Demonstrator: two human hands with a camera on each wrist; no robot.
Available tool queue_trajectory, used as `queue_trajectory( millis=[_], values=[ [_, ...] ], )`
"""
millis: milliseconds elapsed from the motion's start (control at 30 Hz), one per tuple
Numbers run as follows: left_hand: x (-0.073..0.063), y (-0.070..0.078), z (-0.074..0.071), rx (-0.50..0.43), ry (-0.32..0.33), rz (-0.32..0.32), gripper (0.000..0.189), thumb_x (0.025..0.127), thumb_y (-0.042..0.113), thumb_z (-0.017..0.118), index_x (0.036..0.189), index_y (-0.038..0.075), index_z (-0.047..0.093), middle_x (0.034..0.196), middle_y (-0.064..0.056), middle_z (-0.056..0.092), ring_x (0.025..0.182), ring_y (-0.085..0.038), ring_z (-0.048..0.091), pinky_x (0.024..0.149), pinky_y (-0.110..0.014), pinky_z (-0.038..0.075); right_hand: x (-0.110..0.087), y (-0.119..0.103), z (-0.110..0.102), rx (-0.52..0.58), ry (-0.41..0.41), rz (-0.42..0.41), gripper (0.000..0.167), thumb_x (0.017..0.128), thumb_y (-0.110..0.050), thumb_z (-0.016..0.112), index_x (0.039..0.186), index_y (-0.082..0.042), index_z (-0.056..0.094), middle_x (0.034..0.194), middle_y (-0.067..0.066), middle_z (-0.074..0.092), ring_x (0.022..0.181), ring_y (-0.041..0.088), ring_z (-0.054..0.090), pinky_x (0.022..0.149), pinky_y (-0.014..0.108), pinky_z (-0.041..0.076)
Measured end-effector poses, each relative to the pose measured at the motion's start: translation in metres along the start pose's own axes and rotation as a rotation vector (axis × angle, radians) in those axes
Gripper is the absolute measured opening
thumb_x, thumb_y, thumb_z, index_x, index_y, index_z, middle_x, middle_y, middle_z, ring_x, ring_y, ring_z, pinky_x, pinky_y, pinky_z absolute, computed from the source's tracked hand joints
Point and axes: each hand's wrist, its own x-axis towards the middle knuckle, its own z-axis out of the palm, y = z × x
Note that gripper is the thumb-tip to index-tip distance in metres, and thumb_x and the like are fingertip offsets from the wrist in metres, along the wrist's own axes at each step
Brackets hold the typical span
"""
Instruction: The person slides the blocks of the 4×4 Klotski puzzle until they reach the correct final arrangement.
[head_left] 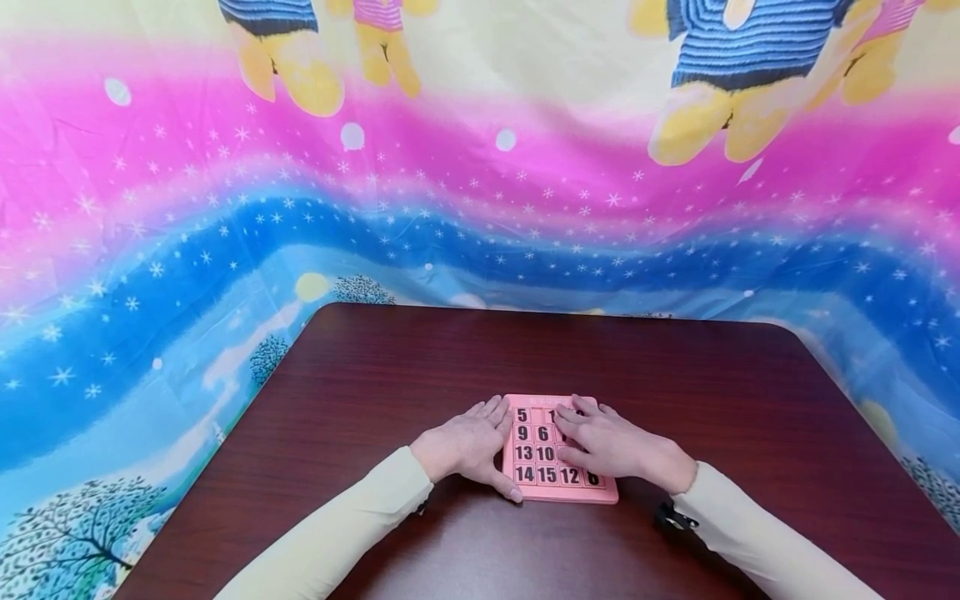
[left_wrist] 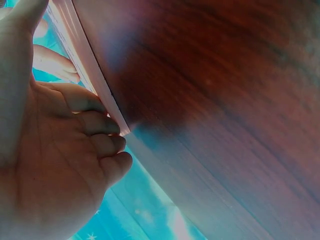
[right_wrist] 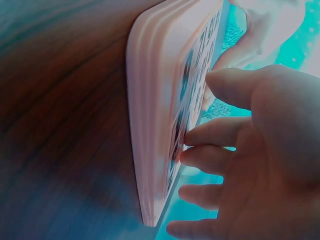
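A pink sliding number puzzle (head_left: 547,492) lies flat on the brown table, black numbers on its square tiles. The top row shows a gap just right of the 5. My left hand (head_left: 467,443) rests along the puzzle's left side, fingers touching the upper left edge and thumb by the lower left corner. In the left wrist view, the fingertips (left_wrist: 116,125) meet the frame's side. Over the right half of the puzzle is my right hand (head_left: 618,442), its extended fingers touching the tiles and covering several numbers. In the right wrist view, two fingertips (right_wrist: 187,155) touch the tile face.
The dark brown wooden table (head_left: 390,358) extends around the puzzle on every side. Behind and beside it hangs a colourful cloth (head_left: 480,192) with snowflakes, trees and cartoon figures. A black strap device (head_left: 675,517) sits at the right wrist.
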Motion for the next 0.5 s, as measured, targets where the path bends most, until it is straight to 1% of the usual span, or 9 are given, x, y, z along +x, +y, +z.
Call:
queue_trajectory(
  millis=[133, 300, 500],
  values=[
    [0.0, 0.0, 0.0, 0.006, -0.002, 0.002, 0.128, 0.067, 0.089, 0.056, 0.155, 0.002, 0.024, 0.164, -0.017, 0.017, 0.153, -0.028, 0.015, 0.126, -0.036, 0.018, 0.004, -0.006, 0.0, 0.009, 0.0, -0.013, 0.057, 0.099, -0.037, 0.055, 0.144, -0.004, 0.049, 0.154, 0.017, 0.042, 0.146, 0.045, 0.027, 0.111, 0.07, 0.029],
    [0.0, -0.001, 0.0, -0.001, -0.006, 0.001, 0.128, 0.067, 0.089, 0.056, 0.155, 0.002, 0.023, 0.164, -0.017, 0.016, 0.153, -0.027, 0.015, 0.126, -0.035, 0.018, 0.01, -0.012, 0.0, 0.017, -0.013, -0.006, 0.058, 0.099, -0.039, 0.055, 0.145, -0.005, 0.047, 0.155, 0.015, 0.041, 0.147, 0.043, 0.026, 0.112, 0.07, 0.028],
    [0.0, -0.001, 0.0, -0.015, -0.002, 0.006, 0.128, 0.067, 0.088, 0.057, 0.155, 0.002, 0.023, 0.164, -0.017, 0.016, 0.153, -0.028, 0.015, 0.126, -0.036, 0.018, 0.005, -0.007, -0.001, 0.03, 0.004, -0.004, 0.059, 0.098, -0.041, 0.055, 0.145, -0.006, 0.047, 0.154, 0.015, 0.041, 0.147, 0.043, 0.027, 0.112, 0.07, 0.028]
  ],
)
